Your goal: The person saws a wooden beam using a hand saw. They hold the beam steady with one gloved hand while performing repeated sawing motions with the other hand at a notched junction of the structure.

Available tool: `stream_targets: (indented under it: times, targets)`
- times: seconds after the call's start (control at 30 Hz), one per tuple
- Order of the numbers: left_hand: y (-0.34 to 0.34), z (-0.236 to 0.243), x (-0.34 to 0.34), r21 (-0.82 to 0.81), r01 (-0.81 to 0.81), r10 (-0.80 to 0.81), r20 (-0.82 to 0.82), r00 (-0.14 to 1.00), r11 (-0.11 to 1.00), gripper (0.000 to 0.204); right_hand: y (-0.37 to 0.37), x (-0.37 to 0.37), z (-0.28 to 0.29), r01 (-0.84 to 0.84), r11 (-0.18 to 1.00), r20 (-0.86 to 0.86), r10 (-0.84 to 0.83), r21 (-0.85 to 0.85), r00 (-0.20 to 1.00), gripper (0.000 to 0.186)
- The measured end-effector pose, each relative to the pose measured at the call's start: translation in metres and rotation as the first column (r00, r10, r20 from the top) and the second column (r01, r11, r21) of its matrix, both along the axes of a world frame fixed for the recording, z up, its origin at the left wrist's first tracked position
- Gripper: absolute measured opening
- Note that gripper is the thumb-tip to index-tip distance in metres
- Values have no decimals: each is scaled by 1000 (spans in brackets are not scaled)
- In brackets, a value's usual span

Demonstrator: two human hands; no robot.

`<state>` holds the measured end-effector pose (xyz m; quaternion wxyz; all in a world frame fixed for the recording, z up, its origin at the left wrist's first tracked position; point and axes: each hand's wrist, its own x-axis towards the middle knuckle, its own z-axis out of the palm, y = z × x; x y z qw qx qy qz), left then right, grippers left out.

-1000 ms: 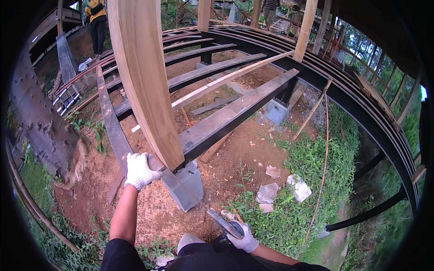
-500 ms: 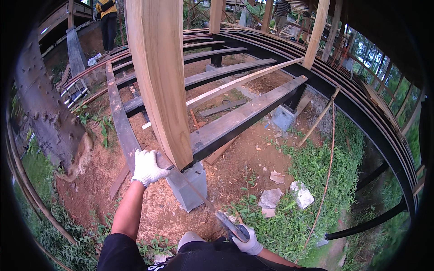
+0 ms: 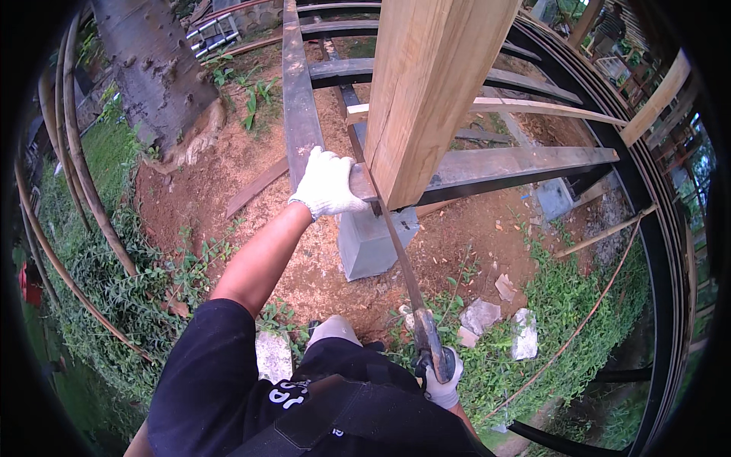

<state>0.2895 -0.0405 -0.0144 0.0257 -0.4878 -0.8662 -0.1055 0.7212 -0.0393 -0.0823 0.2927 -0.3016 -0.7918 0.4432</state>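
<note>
My right hand (image 3: 444, 381), in a white knit glove, is closed round the handle of a handsaw (image 3: 402, 255) with a long rusty blade. The blade, seen nearly edge-on, runs away from me against the near left side of a thick wooden post (image 3: 434, 84). It crosses the end of a dark wooden beam (image 3: 364, 183) at the post's foot; how deep it sits is hidden. My left hand (image 3: 329, 185), gloved too, grips the beam at its corner with a second dark beam (image 3: 297, 91), left of the blade. Below stands a grey concrete footing (image 3: 369, 244).
Several dark joists (image 3: 525, 161) stretch off right to a curved black steel beam (image 3: 636, 183). A tree trunk (image 3: 152, 68) rises at the left beside bent poles (image 3: 84, 167). Broken stone pieces (image 3: 525, 335) lie in the greenery at the right. A loose plank (image 3: 259, 186) lies on the soil.
My view has swung down and left, so the post and beams appear farther right and higher. My left hand stays on the beam and my right hand keeps hold of the handsaw.
</note>
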Motion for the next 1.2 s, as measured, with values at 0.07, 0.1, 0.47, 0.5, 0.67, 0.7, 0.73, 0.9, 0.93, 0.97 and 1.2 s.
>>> stream_targets:
  times: [0.07,0.1,0.47,0.5,0.67,0.7,0.73,0.9,0.93,0.97,1.2]
  targets:
    - [-4,-2,-8,-20,4,-4,-3,1000,1000,94,39,-52,-19,-187,923,-240,108,-337,965,28]
    - [11,2,-2,21,34,-34,0,999,999,93,66,-93,-41,-88,991,-168,70,-101,983,29]
    - [-1,13,-7,-53,-31,33,40,999,998,94,13,23,-35,-93,961,74,76,262,994,32]
    - [2,12,-9,-50,-21,23,31,999,999,95,27,-12,-42,-118,990,-60,123,73,991,31]
    - [24,4,6,11,73,-73,14,997,997,88,93,-144,-26,-88,976,-220,43,-197,975,29]
    - [26,7,0,34,60,-60,9,998,998,87,92,-142,-24,-99,981,-212,62,-166,975,29]
    - [18,2,4,34,44,-45,35,998,998,85,76,-134,-16,-108,981,-178,79,-162,981,30]
    - [-10,9,-7,-58,-21,25,61,998,998,85,13,29,-37,-64,998,-22,64,-16,998,34]
    - [-16,7,-7,2,-26,26,30,999,1000,86,9,15,-11,-118,991,78,113,61,991,34]
    - [0,16,-5,-57,6,-3,56,998,998,88,21,3,-36,-110,991,-68,105,-79,992,28]
    - [1,18,-4,-36,44,-44,-5,999,998,91,70,-136,-1,-71,995,-197,57,-64,979,26]
